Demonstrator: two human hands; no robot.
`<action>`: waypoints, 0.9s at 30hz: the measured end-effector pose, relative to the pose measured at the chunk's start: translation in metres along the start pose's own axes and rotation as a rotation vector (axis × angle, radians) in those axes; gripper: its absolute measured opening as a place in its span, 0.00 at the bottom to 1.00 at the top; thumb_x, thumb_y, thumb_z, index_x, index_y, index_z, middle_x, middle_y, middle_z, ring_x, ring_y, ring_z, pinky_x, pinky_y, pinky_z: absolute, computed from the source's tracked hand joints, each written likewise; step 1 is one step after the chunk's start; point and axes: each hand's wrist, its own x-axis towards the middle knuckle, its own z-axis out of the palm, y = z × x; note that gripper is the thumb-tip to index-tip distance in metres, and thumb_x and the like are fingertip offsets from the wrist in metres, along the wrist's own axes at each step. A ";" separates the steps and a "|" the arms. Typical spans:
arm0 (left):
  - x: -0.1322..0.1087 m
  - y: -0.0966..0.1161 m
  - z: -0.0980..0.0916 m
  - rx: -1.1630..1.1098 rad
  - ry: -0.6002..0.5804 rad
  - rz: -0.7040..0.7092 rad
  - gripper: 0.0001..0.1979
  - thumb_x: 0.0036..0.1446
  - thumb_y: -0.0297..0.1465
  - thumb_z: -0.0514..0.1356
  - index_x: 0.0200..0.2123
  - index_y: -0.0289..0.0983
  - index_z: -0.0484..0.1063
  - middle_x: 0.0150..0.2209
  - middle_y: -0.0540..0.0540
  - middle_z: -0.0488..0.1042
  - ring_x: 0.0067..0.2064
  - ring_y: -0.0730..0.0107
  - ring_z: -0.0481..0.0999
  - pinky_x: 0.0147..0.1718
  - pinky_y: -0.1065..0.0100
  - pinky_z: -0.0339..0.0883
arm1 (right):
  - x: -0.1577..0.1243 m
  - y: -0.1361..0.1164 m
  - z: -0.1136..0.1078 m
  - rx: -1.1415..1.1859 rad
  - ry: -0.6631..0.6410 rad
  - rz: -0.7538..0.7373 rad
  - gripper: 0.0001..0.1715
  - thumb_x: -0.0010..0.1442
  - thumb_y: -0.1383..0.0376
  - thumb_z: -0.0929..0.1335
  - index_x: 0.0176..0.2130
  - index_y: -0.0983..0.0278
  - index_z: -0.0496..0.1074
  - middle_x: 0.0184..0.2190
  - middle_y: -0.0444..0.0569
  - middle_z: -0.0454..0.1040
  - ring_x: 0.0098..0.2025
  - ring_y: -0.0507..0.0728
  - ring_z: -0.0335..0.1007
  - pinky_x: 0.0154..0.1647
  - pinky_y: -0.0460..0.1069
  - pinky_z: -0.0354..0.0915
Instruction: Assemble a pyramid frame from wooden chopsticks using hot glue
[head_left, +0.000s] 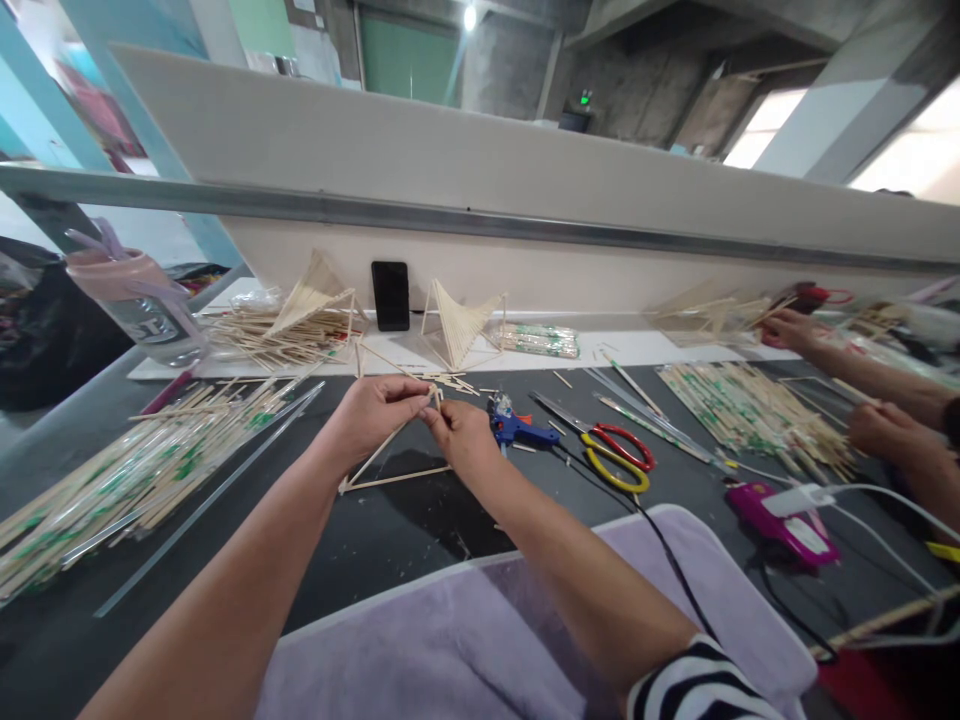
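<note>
A frame of thin wooden sticks [401, 479], joined at the corners, stands in front of me on the dark table. My left hand [379, 412] pinches an upper corner of this frame between thumb and fingers. Close against it, my right hand [466, 440] has its fingertips closed on the same corner. The fingers partly hide the joint there. Just right of my right hand lies a blue glue gun [525, 430]. Scissors [616, 455] with red and yellow handles rest farther right.
Bundled sticks [150, 480] lie left, more [750, 415] right. Stick models [457, 325] and a phone [391, 296] stand behind. A bottle [142, 310] is far left. Another person's hands [795, 330] work at right, near a magenta glue gun [780, 522]. A purple towel [450, 640] covers the front.
</note>
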 end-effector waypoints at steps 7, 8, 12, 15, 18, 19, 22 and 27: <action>0.000 -0.001 0.000 0.009 0.015 -0.002 0.13 0.46 0.35 0.63 0.36 0.36 0.78 0.36 0.45 0.79 0.37 0.64 0.77 0.39 0.66 0.70 | 0.000 0.000 0.001 -0.001 0.007 0.000 0.22 0.60 0.55 0.62 0.20 0.63 0.64 0.19 0.43 0.65 0.24 0.51 0.59 0.26 0.45 0.52; 0.000 -0.002 0.000 0.008 0.014 0.000 0.13 0.46 0.35 0.63 0.36 0.36 0.78 0.36 0.45 0.79 0.37 0.64 0.77 0.39 0.66 0.70 | 0.000 0.001 0.001 -0.006 0.003 0.001 0.22 0.60 0.55 0.62 0.20 0.63 0.65 0.19 0.43 0.66 0.24 0.51 0.60 0.27 0.45 0.52; 0.001 -0.002 0.001 0.006 0.014 0.000 0.13 0.46 0.35 0.63 0.36 0.36 0.78 0.36 0.45 0.80 0.37 0.64 0.78 0.39 0.66 0.71 | 0.000 0.001 0.001 -0.023 -0.006 0.005 0.22 0.60 0.55 0.62 0.20 0.63 0.66 0.19 0.44 0.67 0.25 0.51 0.60 0.27 0.45 0.52; 0.000 -0.001 0.001 0.016 0.012 0.002 0.14 0.47 0.35 0.63 0.36 0.36 0.78 0.35 0.45 0.80 0.37 0.63 0.78 0.39 0.65 0.71 | 0.000 0.000 0.000 -0.023 -0.012 0.009 0.22 0.61 0.55 0.61 0.21 0.63 0.66 0.19 0.44 0.67 0.24 0.51 0.60 0.27 0.45 0.52; 0.000 0.001 0.000 0.032 0.011 0.007 0.13 0.47 0.36 0.62 0.36 0.36 0.78 0.36 0.45 0.79 0.38 0.63 0.78 0.39 0.66 0.71 | 0.000 -0.001 -0.001 -0.021 -0.021 0.017 0.22 0.61 0.54 0.61 0.21 0.63 0.66 0.20 0.44 0.67 0.25 0.51 0.60 0.26 0.45 0.52; 0.000 0.001 0.000 0.034 0.008 0.009 0.13 0.47 0.36 0.62 0.36 0.36 0.78 0.36 0.45 0.79 0.38 0.63 0.77 0.39 0.67 0.70 | 0.000 -0.001 -0.001 -0.022 -0.025 0.022 0.22 0.61 0.54 0.61 0.21 0.63 0.66 0.20 0.44 0.67 0.25 0.51 0.60 0.26 0.45 0.52; 0.000 0.001 0.000 0.026 0.007 0.004 0.13 0.47 0.36 0.62 0.36 0.36 0.78 0.36 0.45 0.79 0.38 0.64 0.77 0.39 0.67 0.70 | 0.000 -0.002 -0.002 -0.025 -0.029 0.020 0.22 0.61 0.54 0.61 0.21 0.63 0.66 0.20 0.44 0.67 0.25 0.51 0.60 0.27 0.45 0.52; -0.001 0.002 0.001 0.034 0.004 0.000 0.13 0.48 0.36 0.62 0.36 0.35 0.78 0.37 0.45 0.79 0.39 0.63 0.77 0.41 0.66 0.70 | 0.000 -0.001 -0.002 -0.017 -0.024 0.013 0.22 0.61 0.54 0.61 0.21 0.63 0.65 0.19 0.44 0.66 0.24 0.51 0.60 0.27 0.45 0.52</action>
